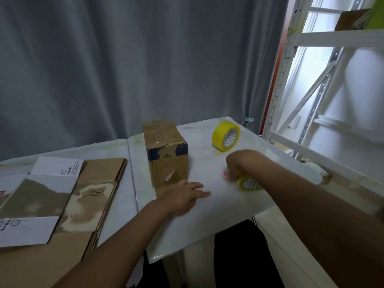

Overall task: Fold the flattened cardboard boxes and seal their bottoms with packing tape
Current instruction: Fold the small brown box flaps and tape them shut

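Hands at a taped box, one on a tape roll.

The left hand (188,194) lies flat with straight fingers on the table (207,221), touching the near foot of the upright box (166,152), whose top is taped. The right hand (236,166) grips a yellow roll (250,183) low on the table; a second roll (226,136) stands beyond it. Flat boxes (62,194) lie at left, their white labels bearing a circled mark and small print too blurred to read.
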